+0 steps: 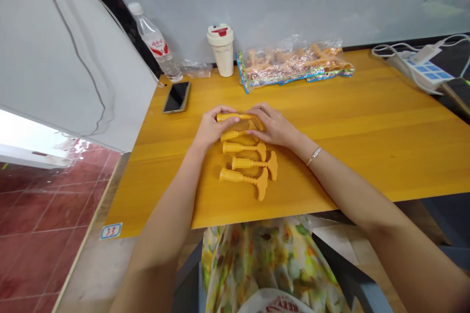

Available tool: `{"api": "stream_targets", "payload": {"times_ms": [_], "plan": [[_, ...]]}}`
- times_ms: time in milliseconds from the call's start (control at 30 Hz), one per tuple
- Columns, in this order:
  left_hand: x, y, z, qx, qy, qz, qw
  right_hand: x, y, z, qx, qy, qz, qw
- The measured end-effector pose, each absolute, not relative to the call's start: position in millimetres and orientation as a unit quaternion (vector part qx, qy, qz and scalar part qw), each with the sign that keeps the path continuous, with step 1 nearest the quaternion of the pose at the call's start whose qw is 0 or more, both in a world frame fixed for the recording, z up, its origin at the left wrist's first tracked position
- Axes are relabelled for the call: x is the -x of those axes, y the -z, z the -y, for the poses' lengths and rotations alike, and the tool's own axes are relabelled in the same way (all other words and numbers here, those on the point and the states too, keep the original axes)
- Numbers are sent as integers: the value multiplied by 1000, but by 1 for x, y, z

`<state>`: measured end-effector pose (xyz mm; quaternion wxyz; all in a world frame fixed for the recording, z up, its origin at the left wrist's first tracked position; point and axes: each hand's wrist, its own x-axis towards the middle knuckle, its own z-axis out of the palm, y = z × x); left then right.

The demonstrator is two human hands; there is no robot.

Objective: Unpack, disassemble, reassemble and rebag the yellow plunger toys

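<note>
Several orange-yellow plastic pieces, each with a ribbed handle, a twisted neck and a wide curved end, lie in a column on the wooden table. My left hand (213, 126) has its fingers closed round the handle of the farthest piece (233, 117). At that same piece's other end, my right hand (270, 124) grips it, covering most of the curved end. Just nearer is a second piece (233, 135), partly under my right fingertips. Three more pieces (238, 148), (247, 163) and the nearest piece (238, 176) lie untouched, handles to the left.
Behind stand a water bottle (156, 44), a white cup (223, 51) and clear bags (293, 62) of orange pieces. A phone (176, 97) lies at the left, a power strip (428, 69) at the far right. The table (367, 142) ends before my lap.
</note>
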<state>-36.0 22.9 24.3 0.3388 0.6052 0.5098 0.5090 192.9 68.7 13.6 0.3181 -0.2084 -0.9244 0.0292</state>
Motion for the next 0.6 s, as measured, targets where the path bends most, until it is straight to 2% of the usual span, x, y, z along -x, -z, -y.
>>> {"api": "stream_targets", "payload": {"times_ms": [100,233,300,467,533,600], "plan": [[41,-25,-23,-588,-505,-516,364,-195,-13,-71,205,-45,924,321],[41,-28,-21,-638,-464,-514,337,-192,-14,-68,307,-123,890,314],[39,-30,-20,-663,-463,-511,293,-188,-17,-63,345,-212,858,317],[30,-32,-16,-682,-496,-497,207,-176,-25,-51,352,-542,677,352],[27,-32,-15,-682,-495,-495,211,-173,-29,-49,348,-602,631,343],[25,-32,-14,-672,-490,-501,238,-172,-31,-48,350,-609,628,336]]}}
